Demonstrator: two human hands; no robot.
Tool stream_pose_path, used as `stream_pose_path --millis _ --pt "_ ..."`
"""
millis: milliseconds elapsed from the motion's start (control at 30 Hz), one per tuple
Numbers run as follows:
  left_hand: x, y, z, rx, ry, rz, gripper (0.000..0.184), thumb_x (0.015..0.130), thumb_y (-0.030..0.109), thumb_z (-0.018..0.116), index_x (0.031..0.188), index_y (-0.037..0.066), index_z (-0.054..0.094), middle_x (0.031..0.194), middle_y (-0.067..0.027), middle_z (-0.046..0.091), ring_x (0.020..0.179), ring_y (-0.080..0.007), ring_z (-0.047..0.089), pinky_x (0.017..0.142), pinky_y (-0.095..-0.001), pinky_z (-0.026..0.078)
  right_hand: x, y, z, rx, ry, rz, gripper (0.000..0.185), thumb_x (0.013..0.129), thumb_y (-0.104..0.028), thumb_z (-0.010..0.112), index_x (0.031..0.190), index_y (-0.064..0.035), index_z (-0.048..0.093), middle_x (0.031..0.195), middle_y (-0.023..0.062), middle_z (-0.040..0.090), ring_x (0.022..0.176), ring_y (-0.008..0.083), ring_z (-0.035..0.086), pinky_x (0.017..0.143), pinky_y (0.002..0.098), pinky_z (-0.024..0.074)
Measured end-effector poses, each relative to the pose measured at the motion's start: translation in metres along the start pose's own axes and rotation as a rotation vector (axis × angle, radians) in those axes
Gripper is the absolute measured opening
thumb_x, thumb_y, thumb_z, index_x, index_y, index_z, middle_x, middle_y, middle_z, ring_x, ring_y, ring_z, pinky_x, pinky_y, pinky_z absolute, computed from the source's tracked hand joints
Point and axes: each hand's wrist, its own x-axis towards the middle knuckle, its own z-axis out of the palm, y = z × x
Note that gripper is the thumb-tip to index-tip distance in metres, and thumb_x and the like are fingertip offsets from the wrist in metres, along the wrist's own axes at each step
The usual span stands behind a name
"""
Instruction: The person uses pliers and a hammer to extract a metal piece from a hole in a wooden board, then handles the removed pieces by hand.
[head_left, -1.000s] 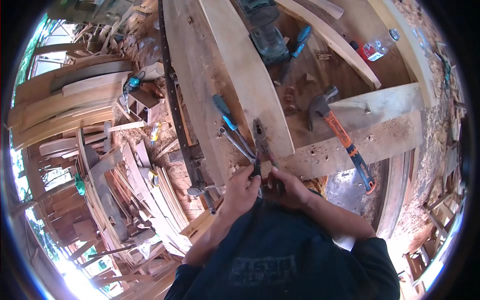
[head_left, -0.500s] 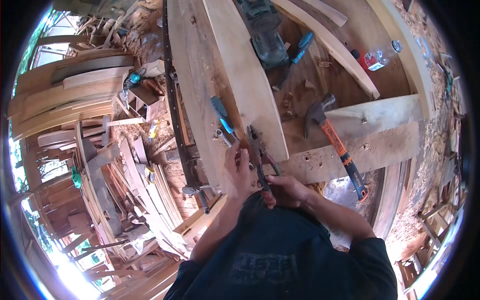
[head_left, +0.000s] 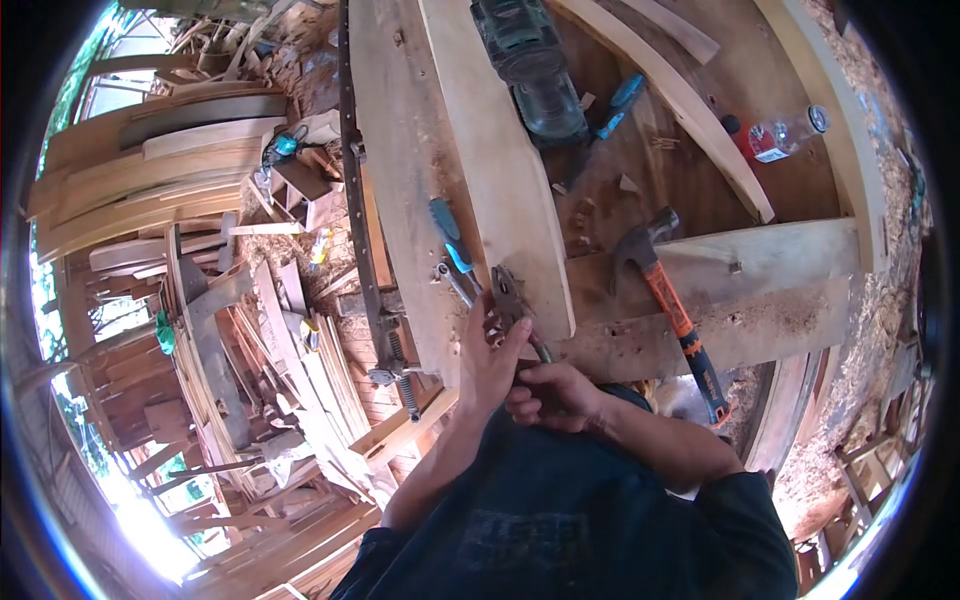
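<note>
A pair of pliers (head_left: 508, 290) points away from me over the board, its jaws uppermost. My left hand (head_left: 490, 355) is closed on it, the thumb lying across the handles near the pivot. Around the lower handle ends, partly hidden, my right hand (head_left: 558, 395) is curled shut. Beside my left fingertips lies a metal wrench (head_left: 455, 284), and just beyond it a blue-handled tool (head_left: 450, 232); both rest on the wooden board (head_left: 408, 200). To the right, a claw hammer (head_left: 672, 310) with an orange and black handle lies across the bench's wooden edge.
A dark green power tool (head_left: 532, 75) lies at the top, with another blue-handled tool (head_left: 622, 105) beside it. A plastic bottle (head_left: 785, 135) lies near a curved wood strip (head_left: 690, 115). Stacked planks (head_left: 160, 190) and wood scraps are at left. A spring (head_left: 408, 395) hangs by the bench edge.
My left hand has come over onto the pliers, its thumb now across them. My right hand's fingers are more curled, lower on the handles. The view has shifted slightly.
</note>
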Motion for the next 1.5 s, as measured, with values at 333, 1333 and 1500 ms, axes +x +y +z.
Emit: stream_pose_path --millis 333,1333,1500 --pt "0.009 0.043 0.022 0.75 -0.475 0.794 0.035 0.083 0.024 0.074 0.113 0.007 0.067 0.115 -0.013 0.066 0.11 -0.0325 0.062 0.098 -0.0445 0.047 -0.004 0.017 0.056 -0.128 0.613 -0.193 0.018 0.091 -0.025 0.059 0.103 -0.0119 0.058 0.082 -0.0009 0.052 0.067 0.012 0.044 0.066 0.0279 0.0392" --pt "0.23 0.067 0.014 0.876 -0.483 1.262 0.013 0.075 0.006 0.063 0.087 0.011 0.064 0.087 -0.0027 0.065 0.094 -0.0215 0.061 0.088 -0.04 0.045 0.079 0.055 0.024 -0.024 0.109 -0.509 0.032 0.079 -0.023 0.065 0.105 -0.0095 0.051 0.073 -0.0015 0.039 0.065 0.0117 0.039 0.063 0.0293 0.0342" --pt "0.227 0.061 0.017 0.827 -0.463 1.314 0.007 0.076 0.008 0.062 0.082 0.011 0.06 0.084 -0.0031 0.063 0.094 -0.0233 0.061 0.09 -0.04 0.046 0.078 0.059 0.025 -0.032 0.121 -0.563 0.029 0.079 -0.022 0.065 0.101 -0.0105 0.05 0.073 -0.0024 0.038 0.064 0.011 0.039 0.064 0.0291 0.0341"
